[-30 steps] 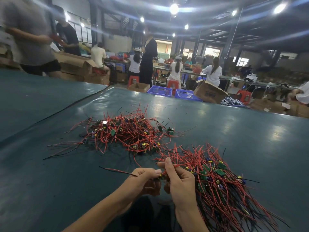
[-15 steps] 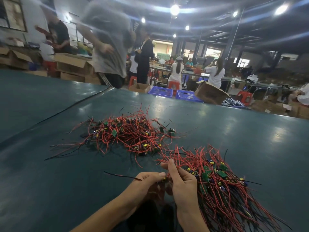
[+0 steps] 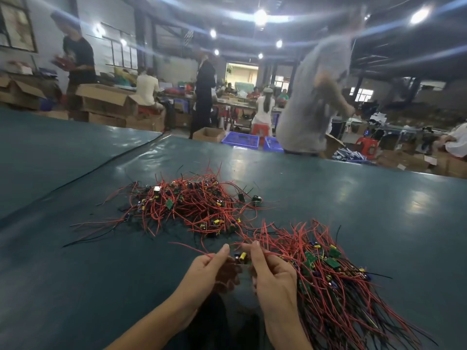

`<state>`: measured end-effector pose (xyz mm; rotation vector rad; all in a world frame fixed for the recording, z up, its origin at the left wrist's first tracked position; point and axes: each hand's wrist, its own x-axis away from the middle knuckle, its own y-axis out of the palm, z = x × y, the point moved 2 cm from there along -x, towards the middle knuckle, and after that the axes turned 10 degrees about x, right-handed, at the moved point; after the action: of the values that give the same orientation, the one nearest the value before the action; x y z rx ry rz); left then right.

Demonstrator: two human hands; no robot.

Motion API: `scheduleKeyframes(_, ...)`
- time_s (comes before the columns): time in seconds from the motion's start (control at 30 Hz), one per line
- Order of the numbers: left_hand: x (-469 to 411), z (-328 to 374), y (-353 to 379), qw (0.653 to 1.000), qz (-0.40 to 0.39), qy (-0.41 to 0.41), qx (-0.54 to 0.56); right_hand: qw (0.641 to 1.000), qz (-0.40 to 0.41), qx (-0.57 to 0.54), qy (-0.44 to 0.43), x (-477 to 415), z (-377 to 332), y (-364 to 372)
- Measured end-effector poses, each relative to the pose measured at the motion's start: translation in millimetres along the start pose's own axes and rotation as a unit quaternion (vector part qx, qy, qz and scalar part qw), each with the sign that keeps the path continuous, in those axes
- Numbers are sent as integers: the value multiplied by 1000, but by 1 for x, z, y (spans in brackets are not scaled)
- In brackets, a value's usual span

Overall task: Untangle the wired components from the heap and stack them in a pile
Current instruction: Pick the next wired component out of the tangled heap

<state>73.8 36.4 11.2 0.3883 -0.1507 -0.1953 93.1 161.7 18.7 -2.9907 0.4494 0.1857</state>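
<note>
A tangled heap of red and black wires with small green boards and yellow parts lies mid-table. A second pile, its wires laid roughly the same way, sits to the right near me. Between my hands is one wired component with a yellow part. My left hand pinches its red wire, which trails off to the left. My right hand pinches wires on the component's other side, at the left edge of the near pile.
The dark green table stretches wide, with a seam running diagonally at the left. Beyond the far edge a person in grey passes, near blue crates and cardboard boxes.
My hands have drawn slightly apart, showing the yellow-capped component between them. The person in grey has walked from the left to the right behind the table.
</note>
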Motion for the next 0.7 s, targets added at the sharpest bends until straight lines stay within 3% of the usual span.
scheduleKeyframes(0.17, -1, 1, -2, 1000, 13, 8, 3, 997, -50, 48, -25, 2, 2, 8)
scheduleKeyframes(0.3, -2, 4, -4, 999, 28, 26, -2, 993, -24, 96, -65, 2, 3, 6)
scheduleKeyframes(0.43, -5, 6, -8, 998, 20, 45, -36, 994, -9, 110, -26, 2, 4, 2)
scheduleKeyframes(0.5, -7, 10, -14, 990, 13, 93, -102, 998, 23, 55, 24, 1, 2, -2)
scheduleKeyframes(0.57, -13, 16, -29, 958, 41, 175, -224, 992, 66, -58, 89, -1, 3, -8)
scheduleKeyframes(0.63, -22, 23, -50, 867, 112, 260, -409, 970, 100, -178, 130, -4, 4, -14)
scheduleKeyframes(0.7, -31, 26, -71, 771, 168, 272, -550, 951, 120, -253, 133, -7, 3, -18)
